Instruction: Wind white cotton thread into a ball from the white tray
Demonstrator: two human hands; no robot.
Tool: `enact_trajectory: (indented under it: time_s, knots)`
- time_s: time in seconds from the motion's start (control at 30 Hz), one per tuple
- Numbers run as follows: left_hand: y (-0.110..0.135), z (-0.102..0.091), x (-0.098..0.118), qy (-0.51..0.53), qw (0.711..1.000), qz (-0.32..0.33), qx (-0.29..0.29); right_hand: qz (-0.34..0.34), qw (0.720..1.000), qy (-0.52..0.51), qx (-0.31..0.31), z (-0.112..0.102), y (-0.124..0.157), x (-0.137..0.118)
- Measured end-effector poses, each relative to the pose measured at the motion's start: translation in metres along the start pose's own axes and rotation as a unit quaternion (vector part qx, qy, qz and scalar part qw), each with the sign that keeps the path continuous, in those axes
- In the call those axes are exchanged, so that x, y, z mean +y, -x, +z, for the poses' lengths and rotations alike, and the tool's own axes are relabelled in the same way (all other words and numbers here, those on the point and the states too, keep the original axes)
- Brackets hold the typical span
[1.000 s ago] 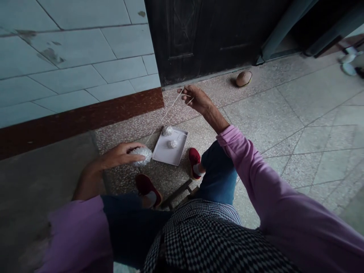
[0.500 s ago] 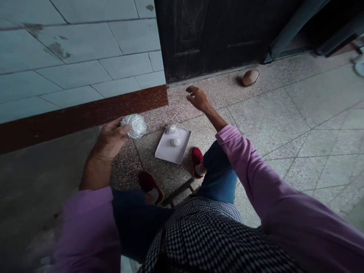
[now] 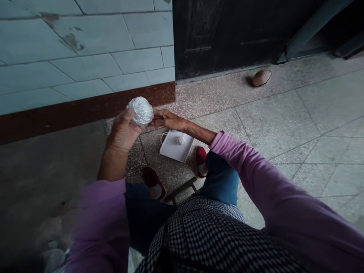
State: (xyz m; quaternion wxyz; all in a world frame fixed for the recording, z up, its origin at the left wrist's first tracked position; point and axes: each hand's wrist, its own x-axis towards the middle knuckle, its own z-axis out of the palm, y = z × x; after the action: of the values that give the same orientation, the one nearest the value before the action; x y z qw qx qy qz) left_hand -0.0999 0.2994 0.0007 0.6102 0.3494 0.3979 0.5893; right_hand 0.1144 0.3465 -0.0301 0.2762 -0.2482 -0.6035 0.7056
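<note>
A ball of shiny white yarn [image 3: 140, 110] is in my left hand [image 3: 122, 131], its fingers and thumb wrapped round the lower left side. My right hand [image 3: 167, 120] is at the right side of that ball, fingers reaching to it and pressed close together around the yarn's strand; the fingertips are partly hidden. Below them, a shallow white tray [image 3: 173, 151] lies on the floor. In it sits a smaller white yarn ball [image 3: 180, 140], partly behind my right wrist. A thin white strand [image 3: 162, 137] loops at the tray's left edge.
My red shoes [image 3: 153, 181] flank the tray, and a wooden stool bar [image 3: 182, 188] is between my legs. Ahead are a tiled wall [image 3: 85, 41] and a dark door [image 3: 216, 38]. A brownish rounded object [image 3: 261, 77] lies by the door.
My right hand has swung left and down from in front of the door to the yarn ball. My left hand has raised and turned the ball slightly. The view has shifted a little.
</note>
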Motion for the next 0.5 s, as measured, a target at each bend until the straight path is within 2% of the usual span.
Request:
enact_trajectory:
  time_s: [0.1,0.2,0.33,0.43,0.5]
  knots:
    - [-0.002,-0.001,0.001,-0.014,0.999,0.026,0.026,0.002,1.0,0.027,0.013,0.011,0.011,0.002]
    - [-0.002,-0.005,0.001,-0.061,0.995,0.04,0.067,-0.034,0.99,0.131,0.025,0.018,0.023,-0.004]
    - [0.0,-0.012,0.001,-0.187,0.975,0.063,0.102,-0.046,0.974,0.222,-0.02,0.021,0.033,-0.023]
    - [0.004,-0.013,0.005,-0.283,0.952,0.068,0.089,-0.062,0.972,0.227,-0.022,0.013,0.036,-0.038]
    - [0.009,-0.01,0.007,-0.303,0.951,0.046,0.043,-0.084,0.971,0.224,0.009,0.002,0.036,-0.046]
